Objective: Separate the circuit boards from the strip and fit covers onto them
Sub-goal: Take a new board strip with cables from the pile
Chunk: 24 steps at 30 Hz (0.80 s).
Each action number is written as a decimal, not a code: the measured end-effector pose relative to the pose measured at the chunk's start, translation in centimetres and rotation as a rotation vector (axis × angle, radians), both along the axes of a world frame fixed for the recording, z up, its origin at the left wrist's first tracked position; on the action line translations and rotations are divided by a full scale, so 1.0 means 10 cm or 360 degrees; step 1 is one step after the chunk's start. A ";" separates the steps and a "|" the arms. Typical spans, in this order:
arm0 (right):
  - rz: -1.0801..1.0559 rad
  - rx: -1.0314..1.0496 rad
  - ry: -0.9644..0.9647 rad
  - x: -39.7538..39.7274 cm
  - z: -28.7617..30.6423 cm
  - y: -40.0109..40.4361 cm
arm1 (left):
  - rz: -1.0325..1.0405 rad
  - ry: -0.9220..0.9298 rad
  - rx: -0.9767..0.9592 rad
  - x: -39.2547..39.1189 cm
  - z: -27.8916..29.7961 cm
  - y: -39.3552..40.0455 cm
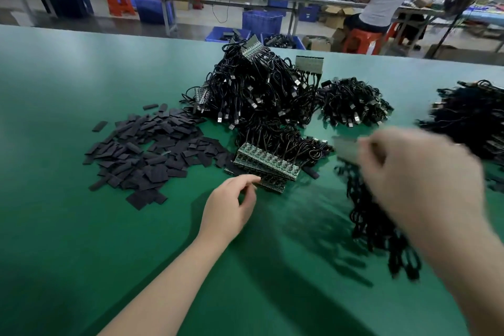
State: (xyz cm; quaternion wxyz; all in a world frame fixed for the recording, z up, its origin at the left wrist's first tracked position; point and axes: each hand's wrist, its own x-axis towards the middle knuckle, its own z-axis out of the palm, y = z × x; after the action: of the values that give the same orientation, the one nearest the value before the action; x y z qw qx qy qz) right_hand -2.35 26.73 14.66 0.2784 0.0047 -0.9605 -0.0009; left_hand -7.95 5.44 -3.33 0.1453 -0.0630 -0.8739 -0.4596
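Note:
My right hand [417,180], blurred by motion, is raised above the green table [68,226] and grips a strip of circuit boards [346,148], from which black cables [381,226] hang down. My left hand [231,204] hovers just in front of a stack of circuit-board strips [268,159] lying on the table, its fingers loosely curled and holding nothing. A spread of flat black covers [152,153] lies to the left of that stack.
A tall heap of black USB cables with board strips [253,90] stands behind the stack. A smaller cable pile [354,103] lies to its right, another [471,117] at the far right. Beyond the table are workbenches, blue bins and seated people.

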 end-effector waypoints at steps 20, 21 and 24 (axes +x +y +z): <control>0.0218 -0.0108 -0.1312 -0.62 -1.29 -0.51 | -0.0026 -0.0128 0.0358 0.01 -0.03 -0.10; 0.0222 -0.0148 -0.1348 -0.65 -1.29 -0.51 | -0.0053 -0.0141 0.0320 0.02 -0.03 -0.11; 0.0217 -0.0307 -0.1471 -0.72 -1.23 -0.49 | -0.0097 -0.0191 0.0228 0.03 -0.02 -0.09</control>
State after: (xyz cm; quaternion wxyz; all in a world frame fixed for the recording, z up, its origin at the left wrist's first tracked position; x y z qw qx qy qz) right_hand -9.59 21.80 2.40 -0.1795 0.0417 -0.9768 0.1087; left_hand -7.65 4.55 -3.58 0.0827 -0.0515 -0.8436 -0.5280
